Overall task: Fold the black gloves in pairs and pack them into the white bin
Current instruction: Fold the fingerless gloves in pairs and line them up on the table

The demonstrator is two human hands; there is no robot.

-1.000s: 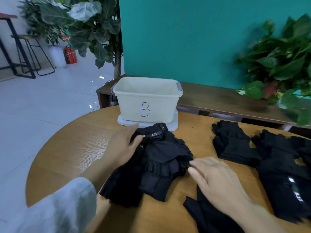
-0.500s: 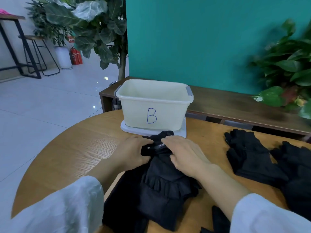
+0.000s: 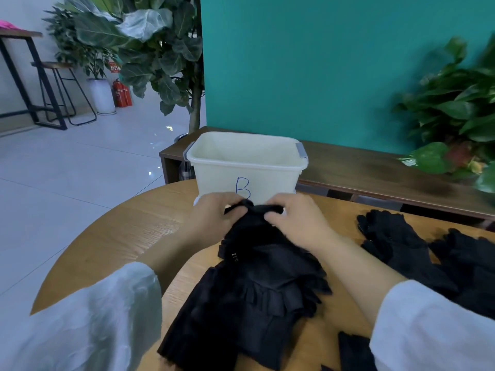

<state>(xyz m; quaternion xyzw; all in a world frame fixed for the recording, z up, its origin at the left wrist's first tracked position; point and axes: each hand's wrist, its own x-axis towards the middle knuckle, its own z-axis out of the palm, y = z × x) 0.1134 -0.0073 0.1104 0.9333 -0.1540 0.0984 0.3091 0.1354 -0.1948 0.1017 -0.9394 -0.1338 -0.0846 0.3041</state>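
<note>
Two hands meet at the far end of a stacked pair of black gloves, right in front of the white bin. Only the head view is on offer, so everything comes from that one angle. The left hand pinches the cuff end of the gloves between thumb and fingers, and the right hand curls its fingers over the same edge just beside it. I'd judge both grip there so the two cuffs stay lined up for a fold back toward the person.

The pair lies on the round wooden table, one glove on top of the other, fingers pointing toward the person, cuffs lifted slightly and touching or nearly touching the bin's front wall. The fabric looks soft and rumpled, with ridged knuckle panels and a small pale logo near the wrist. The bin, marked with a blue B, looks empty as far as its inside shows, so packing has seemingly not begun.

More loose gloves wait in a heap to the right on the table, well apart from the held pair.
</note>
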